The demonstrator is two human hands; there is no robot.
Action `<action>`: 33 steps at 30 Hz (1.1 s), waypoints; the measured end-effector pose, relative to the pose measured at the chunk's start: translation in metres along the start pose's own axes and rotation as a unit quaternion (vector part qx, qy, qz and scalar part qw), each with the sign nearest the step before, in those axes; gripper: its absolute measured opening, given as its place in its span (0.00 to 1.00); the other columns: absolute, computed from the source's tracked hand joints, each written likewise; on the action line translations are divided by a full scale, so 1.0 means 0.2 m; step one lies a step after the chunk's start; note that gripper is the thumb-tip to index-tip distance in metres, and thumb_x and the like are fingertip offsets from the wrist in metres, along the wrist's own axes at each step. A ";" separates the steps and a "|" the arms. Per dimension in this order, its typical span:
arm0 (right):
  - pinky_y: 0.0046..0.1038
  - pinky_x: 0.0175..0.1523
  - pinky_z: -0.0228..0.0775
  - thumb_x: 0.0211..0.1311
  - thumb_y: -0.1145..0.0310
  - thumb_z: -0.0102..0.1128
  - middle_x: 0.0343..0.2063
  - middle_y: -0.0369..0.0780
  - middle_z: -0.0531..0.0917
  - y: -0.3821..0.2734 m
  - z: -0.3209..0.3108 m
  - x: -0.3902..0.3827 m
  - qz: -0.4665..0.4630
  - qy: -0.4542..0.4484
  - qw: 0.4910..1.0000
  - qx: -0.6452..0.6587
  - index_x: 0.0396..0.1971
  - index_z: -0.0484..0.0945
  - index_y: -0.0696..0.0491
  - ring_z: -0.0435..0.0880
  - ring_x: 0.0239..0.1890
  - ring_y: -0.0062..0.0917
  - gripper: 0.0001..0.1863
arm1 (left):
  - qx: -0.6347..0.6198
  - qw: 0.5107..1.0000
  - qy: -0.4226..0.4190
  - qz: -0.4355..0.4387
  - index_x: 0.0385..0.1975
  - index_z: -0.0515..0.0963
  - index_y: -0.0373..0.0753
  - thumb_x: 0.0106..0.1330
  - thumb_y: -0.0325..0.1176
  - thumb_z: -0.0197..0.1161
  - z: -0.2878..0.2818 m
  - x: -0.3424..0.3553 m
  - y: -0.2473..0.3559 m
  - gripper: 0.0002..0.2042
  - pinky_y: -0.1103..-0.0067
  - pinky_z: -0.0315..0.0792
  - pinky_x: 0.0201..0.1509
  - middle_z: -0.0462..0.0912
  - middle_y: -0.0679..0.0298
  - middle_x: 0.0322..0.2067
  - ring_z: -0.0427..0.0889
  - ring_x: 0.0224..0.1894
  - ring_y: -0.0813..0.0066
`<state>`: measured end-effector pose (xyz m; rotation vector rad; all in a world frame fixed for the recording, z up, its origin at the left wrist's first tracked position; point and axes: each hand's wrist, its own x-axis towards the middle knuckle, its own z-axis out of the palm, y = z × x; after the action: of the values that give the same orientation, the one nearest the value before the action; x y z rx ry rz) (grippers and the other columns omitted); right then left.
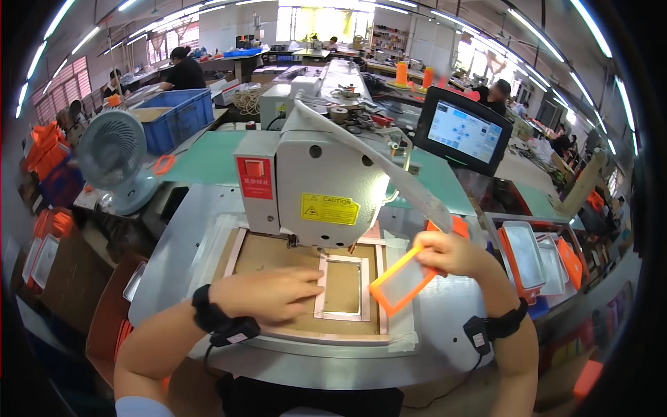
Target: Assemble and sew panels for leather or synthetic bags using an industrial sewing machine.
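Panel (403,283) rimmed orange, upper end partly hidden by right hand (452,254)

My right hand (448,254) covers the far right end of the orange-rimmed panel (403,283). Machine head (319,181) blocks the middle of the brown board (260,258)'s far edge. Monitor (464,131) text beyond the bench (170,278)'s far right corner? Too tiny. Left sleeve (142,407)'s chopped off by the bottom edge.

Orange-rimmed panel (403,283) hazy, plastic-looking; worktable (174,271) smooth metal (faintly glossy).
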<state>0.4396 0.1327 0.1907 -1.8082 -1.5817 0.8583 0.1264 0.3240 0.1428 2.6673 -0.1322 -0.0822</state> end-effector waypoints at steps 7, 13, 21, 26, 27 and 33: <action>0.34 0.42 0.72 0.60 0.67 0.63 0.33 0.46 0.83 -0.10 0.32 0.38 -0.074 -0.022 0.972 -0.220 0.41 0.79 0.55 0.82 0.36 0.39 0.12 | -0.018 0.999 0.025 -0.032 0.55 0.75 0.37 0.63 0.31 0.54 0.03 0.04 -0.05 0.20 0.68 0.66 0.63 0.69 0.53 0.62 0.70 0.60 0.56; 0.30 0.43 0.74 0.52 0.81 0.64 0.33 0.43 0.81 -0.08 0.44 0.41 -0.072 0.026 0.984 -0.161 0.46 0.77 0.56 0.80 0.35 0.30 0.19 | -0.030 0.997 0.063 -0.009 0.56 0.75 0.38 0.63 0.31 0.55 0.07 0.01 -0.06 0.20 0.68 0.67 0.62 0.69 0.54 0.62 0.72 0.57 0.56; 0.27 0.43 0.72 0.50 0.84 0.63 0.31 0.38 0.79 -0.02 0.53 0.42 -0.050 0.036 0.987 -0.146 0.40 0.77 0.57 0.78 0.36 0.25 0.16 | 0.020 0.995 0.096 -0.006 0.57 0.72 0.37 0.61 0.30 0.57 0.12 -0.01 -0.05 0.22 0.65 0.67 0.61 0.70 0.54 0.61 0.72 0.56 0.53; 0.28 0.42 0.73 0.49 0.83 0.65 0.32 0.40 0.81 0.02 0.53 0.43 -0.069 0.019 0.981 -0.178 0.40 0.77 0.57 0.80 0.35 0.28 0.16 | 0.055 0.993 0.087 -0.055 0.60 0.68 0.36 0.62 0.37 0.60 0.10 0.03 0.02 0.26 0.67 0.63 0.62 0.66 0.55 0.63 0.72 0.56 0.56; 0.29 0.42 0.73 0.49 0.82 0.65 0.32 0.40 0.81 0.02 0.53 0.43 -0.070 0.023 0.981 -0.178 0.40 0.78 0.57 0.80 0.35 0.29 0.16 | 0.068 0.992 0.085 -0.066 0.61 0.67 0.36 0.62 0.38 0.61 0.10 0.05 0.03 0.27 0.67 0.63 0.62 0.65 0.55 0.64 0.72 0.56 0.57; 0.37 0.40 0.74 0.52 0.76 0.64 0.29 0.47 0.83 0.03 0.52 0.39 -0.137 0.058 0.966 -0.209 0.34 0.82 0.58 0.82 0.35 0.41 0.08 | 0.121 0.980 0.140 -0.075 0.60 0.68 0.37 0.61 0.42 0.63 0.15 0.12 0.01 0.28 0.65 0.62 0.62 0.64 0.54 0.65 0.70 0.59 0.62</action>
<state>0.3689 0.2107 0.1145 -1.8092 -1.9839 0.2974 0.1487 0.3060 0.1159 2.8922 0.1603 0.2787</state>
